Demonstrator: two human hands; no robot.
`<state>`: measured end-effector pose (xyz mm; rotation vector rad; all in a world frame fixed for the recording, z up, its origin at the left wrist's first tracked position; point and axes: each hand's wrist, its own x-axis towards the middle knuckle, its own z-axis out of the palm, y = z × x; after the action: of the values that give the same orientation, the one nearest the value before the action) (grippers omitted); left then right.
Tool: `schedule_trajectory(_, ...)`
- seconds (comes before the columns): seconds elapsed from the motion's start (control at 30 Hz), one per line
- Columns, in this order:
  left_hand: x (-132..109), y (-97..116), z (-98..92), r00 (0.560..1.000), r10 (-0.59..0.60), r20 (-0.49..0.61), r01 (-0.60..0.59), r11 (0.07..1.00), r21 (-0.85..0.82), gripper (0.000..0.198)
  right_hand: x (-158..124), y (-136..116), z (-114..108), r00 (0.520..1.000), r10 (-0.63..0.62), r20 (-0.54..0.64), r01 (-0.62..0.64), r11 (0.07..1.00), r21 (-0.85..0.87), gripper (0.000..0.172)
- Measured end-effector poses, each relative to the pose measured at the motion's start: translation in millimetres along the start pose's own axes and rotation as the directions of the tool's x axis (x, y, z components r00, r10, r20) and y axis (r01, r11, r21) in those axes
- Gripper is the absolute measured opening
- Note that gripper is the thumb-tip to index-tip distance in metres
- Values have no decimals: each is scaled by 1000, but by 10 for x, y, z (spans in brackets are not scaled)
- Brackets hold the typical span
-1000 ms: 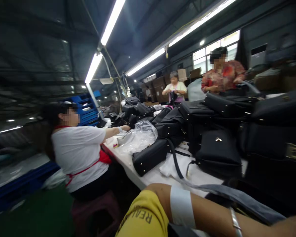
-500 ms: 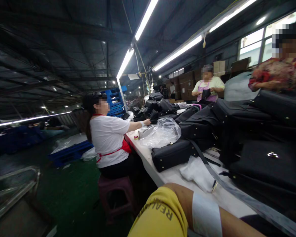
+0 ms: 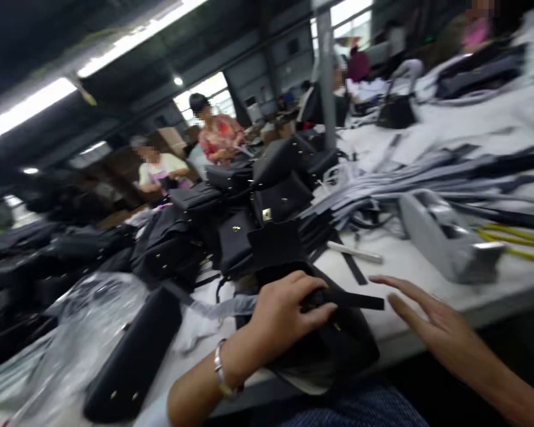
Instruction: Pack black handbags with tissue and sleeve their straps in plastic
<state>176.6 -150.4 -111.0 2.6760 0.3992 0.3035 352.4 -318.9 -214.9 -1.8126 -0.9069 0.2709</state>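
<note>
Pinching a black strap point(image 3: 362, 300) between thumb and fingers, the left hand point(image 3: 281, 311) leans in over a dark, blurred black bag point(image 3: 351, 338), a silver bangle point(image 3: 220, 365) on that wrist! The strap's free end juts out to the right, and just beside it is the right hand point(image 3: 431, 320): fingers released and stretched out, thumb apart. The black bag sits right at the near edge of the white table point(image 3: 525, 273), directly in front of the person, denim-clad legs point(image 3: 351, 409) just below. Over to the right, a grey tape dispenser point(image 3: 445, 237), with a narrow white bar point(image 3: 355, 252) lying between it and the bag, and a long bundle of straps point(image 3: 365, 190) fanning out behind. On the left, clear plastic wrapping point(image 3: 93, 332) crumples beside a box-shaped bag point(image 3: 133, 356). Beyond, gold-studded bags point(image 3: 276, 166) pile up, a co-worker in a red patterned top point(image 3: 222, 136) behind them.
</note>
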Motion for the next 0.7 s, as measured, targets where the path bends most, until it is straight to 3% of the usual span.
schedule_trajectory(0.13,51,-49,-55,998,-32,45,31,999,16,22,4,-130,20,977,-136,163,119,987,110,33)
schedule_trajectory(0.3,43,86,-56,996,-52,71,50,998,37,20,129,-347,118,950,-159,269,103,972,211,20)
schedule_trajectory(0.7,23,49,-72,992,-100,71,100,995,0,19,124,24,211,945,-75,319,12,981,196,27)
